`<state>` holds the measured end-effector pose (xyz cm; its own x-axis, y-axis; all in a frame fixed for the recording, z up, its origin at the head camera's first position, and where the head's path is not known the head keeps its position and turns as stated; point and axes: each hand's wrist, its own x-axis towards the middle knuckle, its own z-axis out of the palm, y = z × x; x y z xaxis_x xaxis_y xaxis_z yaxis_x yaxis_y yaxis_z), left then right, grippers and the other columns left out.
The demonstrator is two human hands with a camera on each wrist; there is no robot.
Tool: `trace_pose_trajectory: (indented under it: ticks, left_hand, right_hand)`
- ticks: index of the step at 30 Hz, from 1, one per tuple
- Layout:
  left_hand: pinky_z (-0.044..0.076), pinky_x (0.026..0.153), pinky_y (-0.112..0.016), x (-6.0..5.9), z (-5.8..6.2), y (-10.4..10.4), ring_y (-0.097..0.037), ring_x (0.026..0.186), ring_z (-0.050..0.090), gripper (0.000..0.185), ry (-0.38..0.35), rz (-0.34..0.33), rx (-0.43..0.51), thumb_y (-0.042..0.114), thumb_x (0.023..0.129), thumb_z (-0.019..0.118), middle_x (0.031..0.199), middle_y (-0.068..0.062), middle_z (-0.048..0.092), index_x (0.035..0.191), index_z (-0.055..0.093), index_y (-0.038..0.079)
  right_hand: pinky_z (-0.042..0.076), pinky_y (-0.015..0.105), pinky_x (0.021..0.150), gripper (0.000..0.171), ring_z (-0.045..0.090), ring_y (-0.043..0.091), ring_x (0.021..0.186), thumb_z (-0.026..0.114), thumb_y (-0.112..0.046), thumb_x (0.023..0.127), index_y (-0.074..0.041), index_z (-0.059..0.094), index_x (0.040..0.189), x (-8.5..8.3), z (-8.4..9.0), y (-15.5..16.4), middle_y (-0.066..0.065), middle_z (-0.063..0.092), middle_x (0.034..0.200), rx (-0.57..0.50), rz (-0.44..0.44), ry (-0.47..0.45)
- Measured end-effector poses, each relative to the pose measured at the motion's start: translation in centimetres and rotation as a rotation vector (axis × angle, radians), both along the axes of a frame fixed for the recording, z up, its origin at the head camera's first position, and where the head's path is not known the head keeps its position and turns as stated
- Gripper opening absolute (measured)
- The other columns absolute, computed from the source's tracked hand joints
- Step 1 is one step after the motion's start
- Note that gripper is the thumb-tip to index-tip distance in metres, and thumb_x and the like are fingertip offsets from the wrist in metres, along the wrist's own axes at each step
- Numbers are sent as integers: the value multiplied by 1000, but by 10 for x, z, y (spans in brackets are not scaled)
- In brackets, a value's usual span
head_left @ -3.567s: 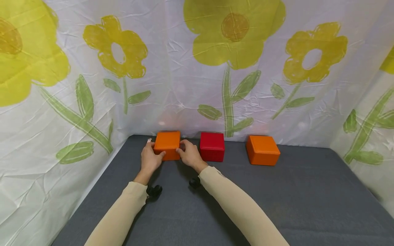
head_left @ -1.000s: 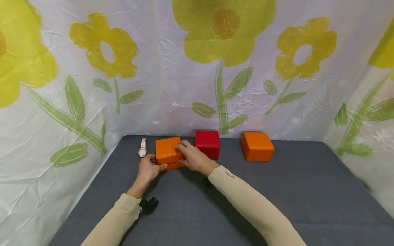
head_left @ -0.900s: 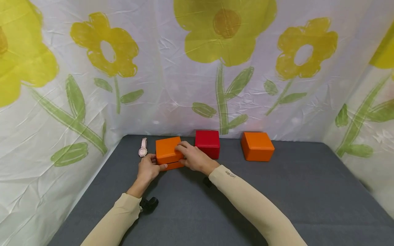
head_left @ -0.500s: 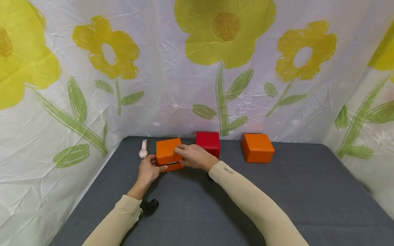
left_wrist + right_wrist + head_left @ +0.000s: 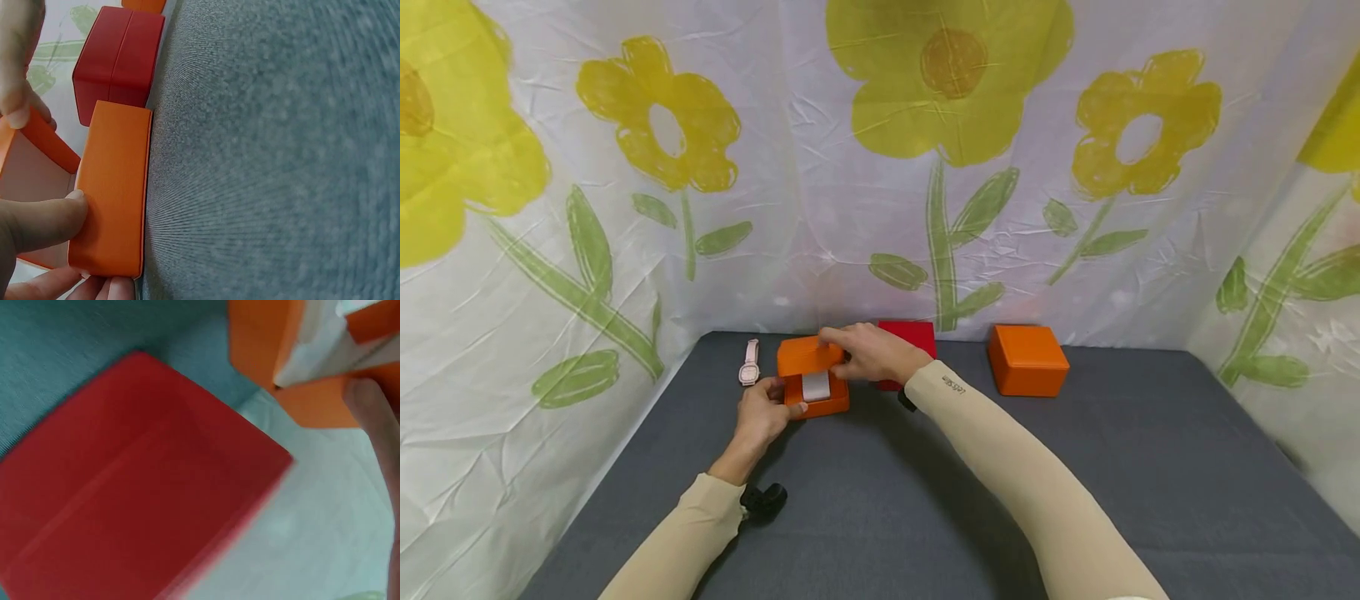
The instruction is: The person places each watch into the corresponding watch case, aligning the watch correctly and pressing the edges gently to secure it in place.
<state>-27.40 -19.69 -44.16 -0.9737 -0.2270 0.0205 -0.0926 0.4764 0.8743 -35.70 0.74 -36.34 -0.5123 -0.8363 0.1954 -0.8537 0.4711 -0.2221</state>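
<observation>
An orange watch box (image 5: 829, 408) stands part-way lifted at its lid (image 5: 800, 357) on the left of the dark table, a pale cushion (image 5: 816, 386) showing inside. My left hand (image 5: 762, 414) grips the base at its left front corner; in the left wrist view the thumb (image 5: 53, 219) presses the front face and the other fingers curl round the side. My right hand (image 5: 880, 354) holds the lid by its right edge between thumb and fingers. Left of the box lies a pink wristwatch (image 5: 748, 364), strap stretched out.
Just right of the held box is a closed red box (image 5: 917, 335), partly hidden by my right hand. Farther right stands another closed orange box (image 5: 1028, 360). A flowered curtain (image 5: 820, 208) hangs behind the table's back edge.
Earlier the orange box was shut and farther back; both hands drew it nearer, uncovering the watch. Over the last half second my right hand has raised the lid, exposing the cushion.
</observation>
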Motion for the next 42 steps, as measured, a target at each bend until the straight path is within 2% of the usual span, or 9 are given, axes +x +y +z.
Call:
trace_pose_trajectory:
  ticks: [6,11,14,18,24,33,42]
  left_hand:
    - [53,83,-41,1,2,-1,-37,106,61,60,-6,-15,46,2,76,78,119,-26,59,129,51,-5]
    - [53,83,-41,0,2,-2,-38,107,60,62,-2,-33,59,0,75,78,119,-27,58,131,51,-6]
    - [53,83,-41,0,1,-2,-38,107,60,62,4,-38,64,0,75,78,119,-26,58,130,51,-6]
    - [54,83,-41,0,2,0,-38,106,60,61,9,-42,73,0,75,78,118,-27,58,129,50,-7]
    - [54,81,-40,0,1,2,-38,102,62,59,22,-17,71,0,74,79,115,-27,59,125,52,-7]
    - [53,83,-42,-1,2,2,-37,103,61,61,7,-18,60,1,73,79,115,-26,59,128,52,-6]
    - [53,82,-40,-2,0,1,-35,101,63,61,14,0,47,2,72,80,115,-24,61,126,53,-4]
  right_hand:
    - [50,24,74,32,55,12,81,67,-25,88,-22,52,116,-13,15,-4,-5,61,108,-17,-40,-113]
    - [50,26,74,30,57,16,87,67,-25,88,-23,51,113,-25,20,-3,-4,59,108,-77,-72,-179]
    - [50,26,78,32,58,20,96,67,-25,89,-23,52,116,-31,20,-2,-2,58,114,-100,-87,-211]
    - [49,27,83,34,58,24,104,66,-23,89,-21,53,120,-34,20,-1,0,57,120,-124,-106,-232]
    - [49,26,84,35,59,20,102,66,-22,90,-19,54,123,-35,22,-2,1,58,120,-139,-116,-229]
    - [49,30,87,36,58,20,106,62,-25,93,-19,53,128,-38,25,-5,3,57,125,-148,-203,-259]
    - [49,29,87,34,56,19,110,61,-23,95,-15,55,128,-45,22,-13,5,57,126,-252,-279,-327]
